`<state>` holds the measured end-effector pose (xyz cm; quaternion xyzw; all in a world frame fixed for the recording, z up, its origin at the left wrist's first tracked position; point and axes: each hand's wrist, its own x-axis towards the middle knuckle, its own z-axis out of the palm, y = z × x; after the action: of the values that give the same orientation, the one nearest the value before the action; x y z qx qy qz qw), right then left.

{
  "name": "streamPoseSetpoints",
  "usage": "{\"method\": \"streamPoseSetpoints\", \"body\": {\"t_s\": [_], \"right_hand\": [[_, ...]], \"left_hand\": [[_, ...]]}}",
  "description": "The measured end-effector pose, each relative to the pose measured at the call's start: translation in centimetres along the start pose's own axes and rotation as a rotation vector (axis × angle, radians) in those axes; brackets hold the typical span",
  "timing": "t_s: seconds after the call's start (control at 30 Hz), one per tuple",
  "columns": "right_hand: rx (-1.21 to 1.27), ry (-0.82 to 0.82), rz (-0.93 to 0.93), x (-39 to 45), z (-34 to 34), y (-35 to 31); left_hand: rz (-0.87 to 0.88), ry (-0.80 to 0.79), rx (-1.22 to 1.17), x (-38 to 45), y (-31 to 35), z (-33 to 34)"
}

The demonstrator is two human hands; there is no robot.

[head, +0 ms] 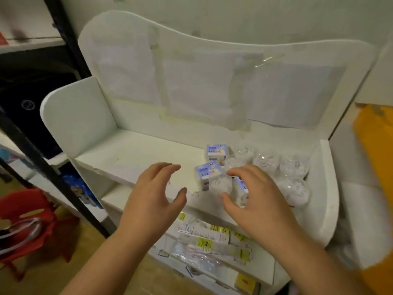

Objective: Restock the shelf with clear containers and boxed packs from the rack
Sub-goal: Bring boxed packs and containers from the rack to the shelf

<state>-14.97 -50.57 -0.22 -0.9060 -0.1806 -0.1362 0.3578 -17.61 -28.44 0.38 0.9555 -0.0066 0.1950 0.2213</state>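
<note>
On the right half of the white shelf (136, 154), small blue-and-white boxed packs (209, 173) crowd among clear round plastic containers (268, 162), with the left hand (153, 192) and right hand (253, 199) both spread, empty, hovering near them, above yellow-labelled packets (212, 237) on the lower tier.

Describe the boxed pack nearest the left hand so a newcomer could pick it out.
Start at the white shelf unit with the tall curved back panel. On its top shelf, goods cluster at the right end; the boxed pack is the leftmost item there, just past the left hand. It is white and blue-purple and tilted, unlike the clear containers further right.
</note>
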Motion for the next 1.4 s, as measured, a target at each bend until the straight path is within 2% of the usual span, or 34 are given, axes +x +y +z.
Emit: {"method": "streamPoseSetpoints", "body": {"t_s": [0.3,0.47,0.6,0.7,0.83,1.07,1.27,1.33,1.4], "right_hand": [[-0.103,0.181,0.168,3.8,1.5,-0.6],[-0.167,0.276,0.195,4.8,3.1,-1.0],[-0.181,0.289,0.259,5.2,4.6,-1.4],[-0.256,0.227,0.294,6.9,5.3,-2.0],[-0.524,-0.083,0.281,12.3,6.3,-2.5],[-0.811,-0.390,0.380,19.2,10.2,0.6],[-0.909,-0.450,0.314,19.9,11.0,1.4],[-0.829,-0.428,0.343,20.0,11.2,1.3],[-0.703,-0.325,0.402,20.1,11.0,0.6]], "left_hand": [[0.203,-0.360,-0.149,8.6,-5.5,8.5],[0.253,-0.387,-0.238,10.2,-6.3,11.9],[0.312,-0.348,-0.344,10.9,-8.2,11.2],[0.302,-0.276,-0.418,12.1,-10.4,9.2],[0.282,-0.205,-0.450,13.5,-12.6,6.1],[0.248,-0.151,-0.494,14.9,-14.7,3.4],[0.248,-0.143,-0.505,15.2,-16.0,2.5],[0.245,-0.136,-0.510,15.4,-16.4,2.2],[0.250,-0.129,-0.518,15.7,-16.6,2.0]]}}
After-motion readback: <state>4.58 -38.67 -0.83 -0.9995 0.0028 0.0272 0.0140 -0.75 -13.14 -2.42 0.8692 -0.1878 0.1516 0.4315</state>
